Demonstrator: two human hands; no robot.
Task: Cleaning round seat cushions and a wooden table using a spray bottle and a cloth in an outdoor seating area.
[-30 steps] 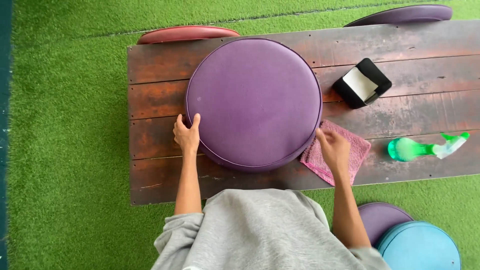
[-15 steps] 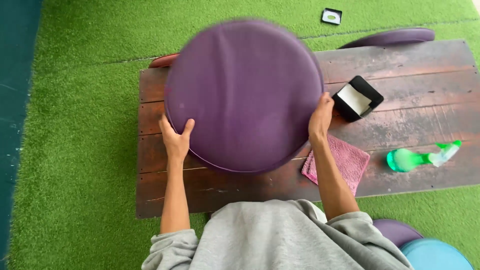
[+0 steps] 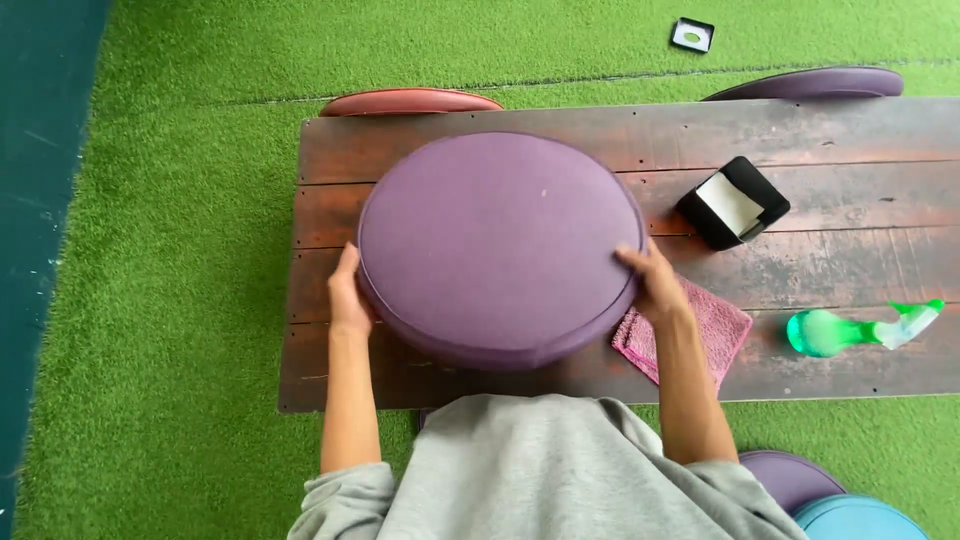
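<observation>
Head view: round purple cushion (image 3: 498,245) flat between both hands

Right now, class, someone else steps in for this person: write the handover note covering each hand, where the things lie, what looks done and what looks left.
Left hand: gripping the left edge of the round purple fabric cushion.
Right hand: gripping the cushion's right edge.
The cushion lies flat on the dark wooden plank table.
The pink cleaning cloth lies on the table, under the right wrist; the green spray bottle lies on its side further right.
Done: cushion on the table, both hands on it.
Left: cloth and bottle lie unheld; wiping may follow, though I cannot tell which face has been cleaned.
</observation>
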